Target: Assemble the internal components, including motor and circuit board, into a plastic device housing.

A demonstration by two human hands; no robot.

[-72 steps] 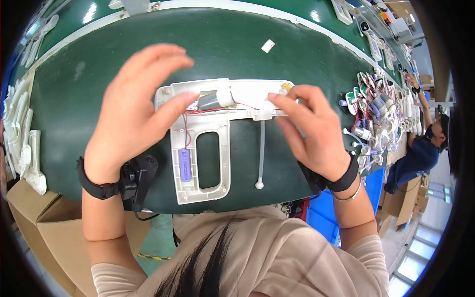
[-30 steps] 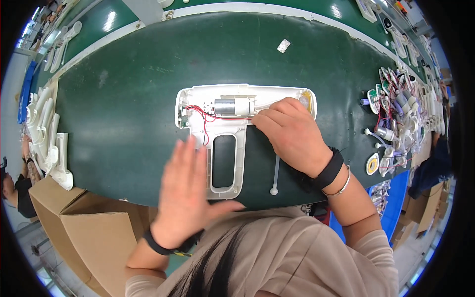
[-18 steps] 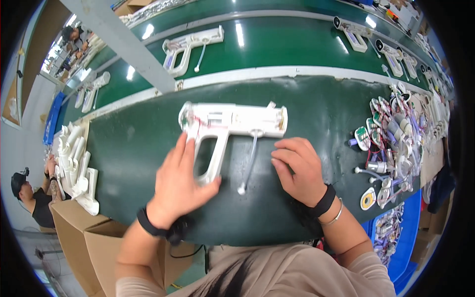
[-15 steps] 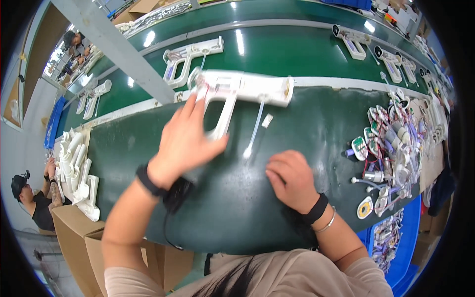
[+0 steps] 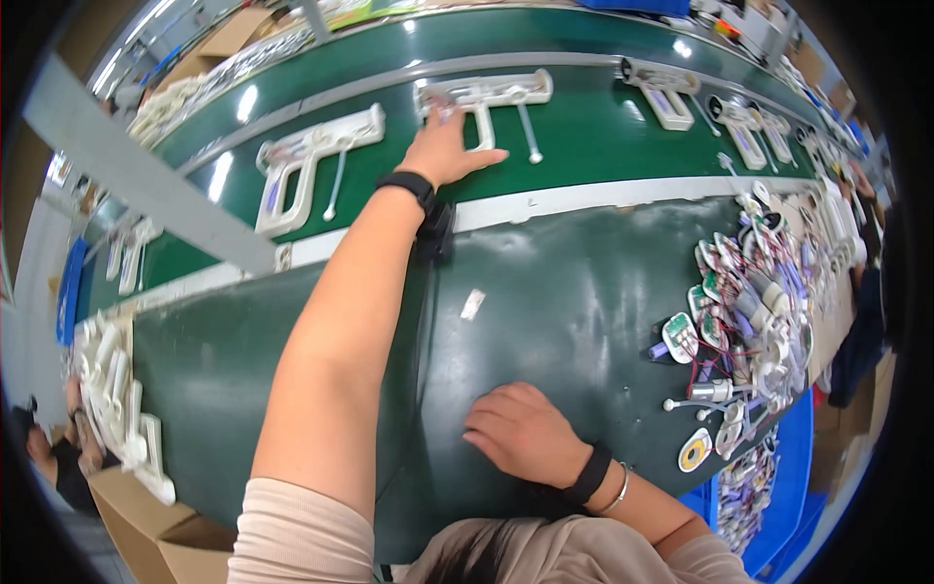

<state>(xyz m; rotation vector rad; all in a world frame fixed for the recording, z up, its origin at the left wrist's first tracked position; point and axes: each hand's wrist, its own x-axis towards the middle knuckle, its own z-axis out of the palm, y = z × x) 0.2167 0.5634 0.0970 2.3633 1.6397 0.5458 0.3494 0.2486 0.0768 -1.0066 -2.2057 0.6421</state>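
My left hand (image 5: pixel 446 148) reaches far forward over the green conveyor. Its fingers rest on the rear end of a white gun-shaped plastic housing (image 5: pixel 506 90), while the thumb sticks out to the right beside the handle loop. A thin pale tube with a white tip (image 5: pixel 531 136) hangs from that housing. On the dark green mat (image 5: pixel 545 321), my right hand (image 5: pixel 520 428) rests near my body, its fingers loosely curled together with nothing visible in them. A small pale slip (image 5: pixel 473 304) lies on the mat between my two arms.
Another open white housing (image 5: pixel 316 161) lies left on the conveyor; several more with black ends (image 5: pixel 666 92) are on the right. Wired circuit boards and motors (image 5: pixel 739 311) pile up at right, above a blue bin (image 5: pixel 793 487). White shells (image 5: pixel 122 399) and a cardboard box (image 5: pixel 146 516) are left.
My left hand has moved the white housing forward from the mat's far edge onto the conveyor. My right hand has come closer to my body and lower. The view has shifted.
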